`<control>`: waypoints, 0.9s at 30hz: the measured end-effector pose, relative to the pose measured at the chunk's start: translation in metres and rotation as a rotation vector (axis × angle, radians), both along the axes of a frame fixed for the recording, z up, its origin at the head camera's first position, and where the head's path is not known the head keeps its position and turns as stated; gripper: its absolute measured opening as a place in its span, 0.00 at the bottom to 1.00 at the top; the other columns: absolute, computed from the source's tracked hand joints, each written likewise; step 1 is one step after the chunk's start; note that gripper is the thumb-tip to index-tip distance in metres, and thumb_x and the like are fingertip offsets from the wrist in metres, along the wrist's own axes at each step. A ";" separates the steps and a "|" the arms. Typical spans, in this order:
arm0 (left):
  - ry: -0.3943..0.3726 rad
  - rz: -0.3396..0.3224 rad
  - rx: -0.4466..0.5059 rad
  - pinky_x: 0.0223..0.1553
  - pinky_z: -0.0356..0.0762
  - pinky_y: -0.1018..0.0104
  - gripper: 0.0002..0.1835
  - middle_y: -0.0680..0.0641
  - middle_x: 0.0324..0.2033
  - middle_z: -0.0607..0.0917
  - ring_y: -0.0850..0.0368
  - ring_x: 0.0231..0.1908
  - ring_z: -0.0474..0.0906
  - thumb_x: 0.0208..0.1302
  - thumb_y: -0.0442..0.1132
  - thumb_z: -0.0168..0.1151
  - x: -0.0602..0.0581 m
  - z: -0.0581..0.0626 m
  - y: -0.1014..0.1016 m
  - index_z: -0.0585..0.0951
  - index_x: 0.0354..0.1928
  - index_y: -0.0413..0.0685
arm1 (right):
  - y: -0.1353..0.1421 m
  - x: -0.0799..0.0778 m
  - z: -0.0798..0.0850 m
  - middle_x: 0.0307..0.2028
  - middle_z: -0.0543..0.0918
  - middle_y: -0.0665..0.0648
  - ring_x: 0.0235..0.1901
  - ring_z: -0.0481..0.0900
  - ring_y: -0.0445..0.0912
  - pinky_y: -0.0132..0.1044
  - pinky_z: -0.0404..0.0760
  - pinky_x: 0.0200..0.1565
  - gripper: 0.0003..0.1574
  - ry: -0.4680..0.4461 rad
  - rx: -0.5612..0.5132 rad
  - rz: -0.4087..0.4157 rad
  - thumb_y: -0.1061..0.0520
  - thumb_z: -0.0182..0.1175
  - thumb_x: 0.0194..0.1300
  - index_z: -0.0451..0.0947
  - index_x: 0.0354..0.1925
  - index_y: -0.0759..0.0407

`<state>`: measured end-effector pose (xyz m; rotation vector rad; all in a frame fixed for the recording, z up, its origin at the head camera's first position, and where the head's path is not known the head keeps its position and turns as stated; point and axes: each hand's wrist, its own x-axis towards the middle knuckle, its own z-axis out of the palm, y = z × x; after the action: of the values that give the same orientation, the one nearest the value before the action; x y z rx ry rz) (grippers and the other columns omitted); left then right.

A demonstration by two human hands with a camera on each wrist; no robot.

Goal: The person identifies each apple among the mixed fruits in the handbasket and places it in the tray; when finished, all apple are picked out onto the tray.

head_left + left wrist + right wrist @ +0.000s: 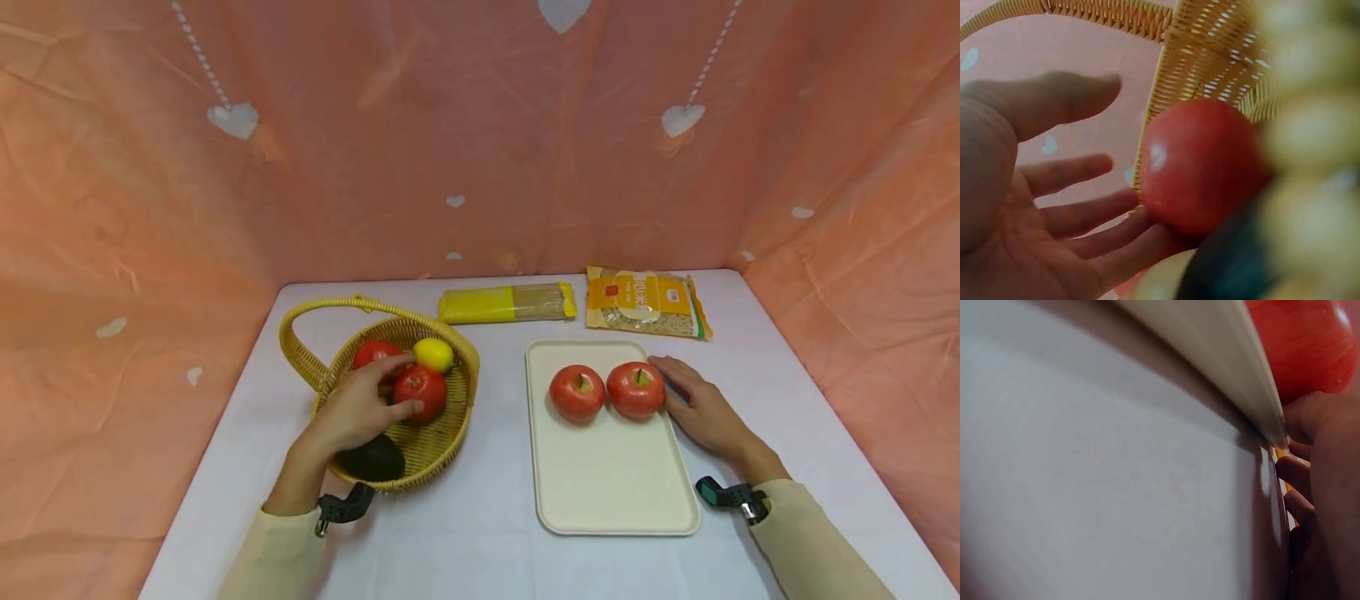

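My left hand [363, 405] reaches into a wicker basket [457, 442], thumb and fingers spread beside a round red tomato-like fruit [421, 394]. In the left wrist view, a gap separates the thumb from this fruit [1204, 165], while fingertips lie close against it. Also in the basket are another red fruit [375, 352], a yellow lemon [433, 355] and a dark avocado-like item [375, 458]. My right hand [705, 408] rests at the right edge of a cream tray [615, 492], fingers extended beside the right apple [636, 390]. A second apple [577, 393] sits left of it.
A yellow pack of noodles [506, 303] lies at the table's back, with a bag of grain [647, 303] to its right. The basket's tall handle [300, 333] arches over its far left side. Pink curtains [480, 150] surround the white table [450, 542].
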<state>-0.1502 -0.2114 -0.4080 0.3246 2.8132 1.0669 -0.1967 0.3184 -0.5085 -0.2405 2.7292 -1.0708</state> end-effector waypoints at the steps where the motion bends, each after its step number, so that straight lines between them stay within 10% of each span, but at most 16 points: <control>1: 0.001 -0.016 -0.025 0.65 0.83 0.36 0.39 0.33 0.67 0.84 0.37 0.62 0.86 0.68 0.46 0.78 0.000 0.002 0.000 0.76 0.77 0.43 | 0.000 0.000 0.000 0.87 0.54 0.68 0.85 0.48 0.71 0.80 0.52 0.77 0.42 0.003 -0.002 0.001 0.44 0.57 0.85 0.57 0.88 0.49; 11: -0.068 -0.133 -0.257 0.70 0.75 0.29 0.41 0.34 0.69 0.82 0.32 0.68 0.78 0.67 0.47 0.78 -0.013 0.020 -0.001 0.75 0.78 0.42 | 0.000 0.000 0.001 0.87 0.54 0.68 0.85 0.48 0.72 0.81 0.53 0.77 0.42 0.009 0.001 0.008 0.44 0.57 0.85 0.57 0.88 0.50; 27: -0.102 -0.237 -0.207 0.69 0.78 0.34 0.37 0.39 0.68 0.83 0.39 0.66 0.79 0.63 0.40 0.81 -0.029 0.007 0.009 0.79 0.74 0.48 | 0.000 -0.001 -0.001 0.86 0.55 0.68 0.85 0.49 0.71 0.79 0.53 0.78 0.42 0.023 0.012 -0.007 0.46 0.57 0.85 0.58 0.87 0.51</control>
<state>-0.1791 -0.2022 -0.4012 0.5474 2.6800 0.7159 -0.1978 0.3182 -0.5100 -0.2431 2.7576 -1.0596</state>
